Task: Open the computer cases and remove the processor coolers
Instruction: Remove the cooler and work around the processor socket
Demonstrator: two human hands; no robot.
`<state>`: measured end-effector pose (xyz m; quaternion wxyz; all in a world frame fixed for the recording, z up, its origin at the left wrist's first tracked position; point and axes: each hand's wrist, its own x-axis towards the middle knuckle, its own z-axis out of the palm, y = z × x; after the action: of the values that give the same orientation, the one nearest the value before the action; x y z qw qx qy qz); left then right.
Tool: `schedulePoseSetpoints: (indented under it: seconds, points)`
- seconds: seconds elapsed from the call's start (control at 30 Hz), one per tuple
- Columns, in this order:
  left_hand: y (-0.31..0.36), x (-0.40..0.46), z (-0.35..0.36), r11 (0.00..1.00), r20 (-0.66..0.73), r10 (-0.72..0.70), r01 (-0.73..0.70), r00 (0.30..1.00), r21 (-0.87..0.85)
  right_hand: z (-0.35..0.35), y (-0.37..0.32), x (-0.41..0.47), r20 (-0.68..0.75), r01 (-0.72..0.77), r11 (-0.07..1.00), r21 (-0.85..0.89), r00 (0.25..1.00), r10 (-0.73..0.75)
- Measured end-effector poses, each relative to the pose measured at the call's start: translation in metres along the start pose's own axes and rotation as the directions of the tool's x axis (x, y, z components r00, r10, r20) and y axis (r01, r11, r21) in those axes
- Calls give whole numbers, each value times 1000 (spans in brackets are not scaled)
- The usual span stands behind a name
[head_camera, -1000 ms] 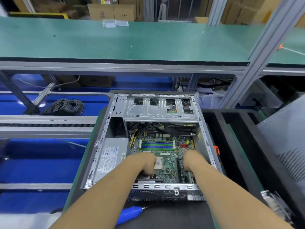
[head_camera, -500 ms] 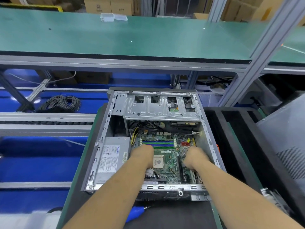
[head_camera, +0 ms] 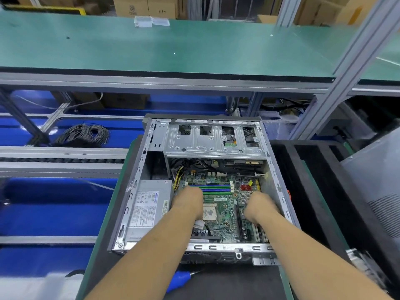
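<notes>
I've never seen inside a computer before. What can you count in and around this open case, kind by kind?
Open computer case: 1
Power supply: 1
Motherboard: 1
Bare processor: 1
Drive cage: 1
Blue-handled screwdriver: 1
Cable coil: 1
Total: 7

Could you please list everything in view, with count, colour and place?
case: one, grey, open, centre
motherboard: one, green, inside case
processor: one, beige, bare, between the hands
power supply: one, grey, case's left
drive cage: one, silver, case's far end
screwdriver: one, blue, near edge
cable coil: one, grey, far left
boxes: several, brown, background
hands: left, right, both inside case, fingers hidden
</notes>
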<state>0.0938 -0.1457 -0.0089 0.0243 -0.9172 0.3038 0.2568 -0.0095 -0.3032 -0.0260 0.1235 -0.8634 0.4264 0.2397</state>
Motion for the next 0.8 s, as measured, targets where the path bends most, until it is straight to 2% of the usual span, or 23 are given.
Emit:
schedulePoseSetpoints:
  seconds: [0.13, 0.27, 0.37, 0.47, 0.5, 0.63, 0.8]
  points:
    - [-1, 3, 3, 999, -119, -40, 39, 992, -11, -1, -1, -1, 45, -18, 1000, 17, 999, 18]
    - [0, 4, -1, 995, -104, -83, 78, 991, -57, -2, -3, 0, 104, 4, 1000, -25, 995, -1]
    - [1, 7, -16, 994, -96, 4, 6, 995, 105, -1, -4, 0, 80, 44, 996, -75, 996, -37]
    - [-1, 19, -48, 940, -149, 61, -6, 987, 342, 1, -5, 1, 57, 68, 994, -81, 996, -63]
    - [-4, 26, -57, 931, -127, 67, -16, 990, 365, 1, -5, 2, 60, 70, 994, -79, 996, -65]
    - [-27, 52, -69, 988, 181, -5, -23, 984, 154, 1, -3, 6, 74, 50, 997, -52, 996, -46]
    - [-42, 68, -54, 975, 405, -39, 123, 914, -183, 2, -4, 10, 93, 32, 999, -36, 995, -29]
